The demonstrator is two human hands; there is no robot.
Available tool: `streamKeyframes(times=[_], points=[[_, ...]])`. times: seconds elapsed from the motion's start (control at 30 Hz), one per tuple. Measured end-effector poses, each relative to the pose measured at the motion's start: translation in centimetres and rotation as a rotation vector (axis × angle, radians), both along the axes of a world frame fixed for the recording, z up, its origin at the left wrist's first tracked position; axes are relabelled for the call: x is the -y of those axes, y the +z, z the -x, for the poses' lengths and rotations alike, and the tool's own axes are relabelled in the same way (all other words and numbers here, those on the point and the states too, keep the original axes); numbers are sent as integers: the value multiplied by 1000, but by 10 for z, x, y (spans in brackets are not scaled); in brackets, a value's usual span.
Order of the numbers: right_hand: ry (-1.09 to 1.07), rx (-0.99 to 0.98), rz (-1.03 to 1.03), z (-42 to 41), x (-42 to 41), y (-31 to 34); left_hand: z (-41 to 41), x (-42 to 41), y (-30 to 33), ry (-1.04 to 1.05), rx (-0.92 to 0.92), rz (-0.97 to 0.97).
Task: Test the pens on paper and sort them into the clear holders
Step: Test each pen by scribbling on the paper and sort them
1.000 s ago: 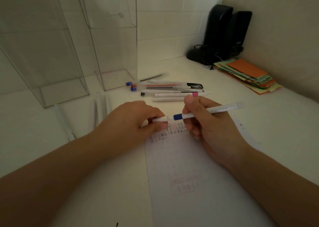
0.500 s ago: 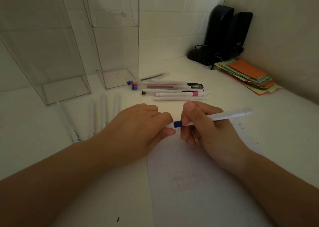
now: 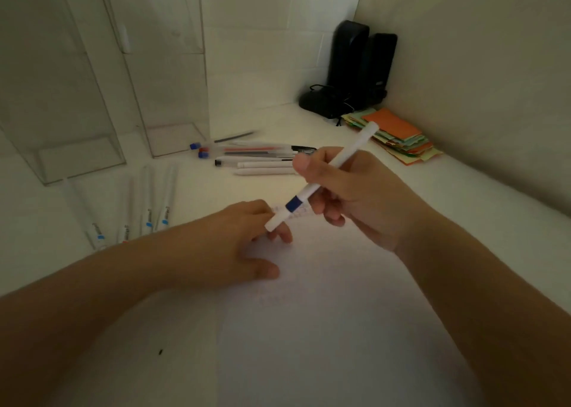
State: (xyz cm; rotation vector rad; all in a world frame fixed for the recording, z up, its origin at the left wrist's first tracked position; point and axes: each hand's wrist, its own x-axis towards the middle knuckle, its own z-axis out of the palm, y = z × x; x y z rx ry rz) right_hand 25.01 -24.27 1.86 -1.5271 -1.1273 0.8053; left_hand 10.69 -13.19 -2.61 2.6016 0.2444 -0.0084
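My right hand [image 3: 364, 202] grips a white pen [image 3: 352, 147] with a blue band, capped and tilted, its lower end pointing down-left over the paper [image 3: 324, 320]. My left hand [image 3: 228, 246] rests on the paper's left edge with relaxed fingers and holds nothing; its fingertips lie just behind the pen's lower end. Two tall clear holders [image 3: 61, 113] [image 3: 176, 103] stand at the back left. Several mixed pens [image 3: 259, 156] lie in a row beyond my right hand. Several white pens [image 3: 148, 208] lie to the left, in front of the holders.
Two black speakers [image 3: 355, 72] with a cable stand in the back corner. A stack of coloured paper notes [image 3: 398, 137] lies by the right wall. Walls close the desk at the back and right. A small dark speck [image 3: 160, 351] sits on the desk near me.
My left hand let go of the pen's cap end and dropped onto the paper. My right hand lifted the pen and tilted it more upright.
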Motion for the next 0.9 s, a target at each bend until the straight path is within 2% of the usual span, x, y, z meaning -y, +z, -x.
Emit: streamKeyframes(times=[0.1, 0.17, 0.23, 0.3, 0.4, 0.47, 0.57, 0.67, 0.77, 0.9], points=[[25, 39, 35, -14, 35, 23, -4, 5, 10, -48, -112, -110], [-17, 57, -1, -24, 70, 33, -12, 12, 19, -69, -167, -285], [-105, 91, -67, -31, 113, 37, -22, 31, 27, -85, -122, -439], [-228, 124, -139, -35, 161, 36, -37, 66, 33, -132, 86, -384], [-455, 141, -181, -36, 243, 28, -63, 136, 40, -329, 331, -113], [-588, 129, -152, -33, 297, 18, -80, 178, 40, -473, 348, 3], [-778, 164, -47, -27, 366, -3, -104, 224, 34, -639, 324, 44], [-939, 117, 55, -24, 419, -29, -129, 257, 26, -741, 294, 42], [-939, 145, 270, -30, 448, -64, -148, 281, 19, -802, 277, 21], [-914, 77, 471, -55, 449, -116, -161, 290, 14, -825, 272, 27]])
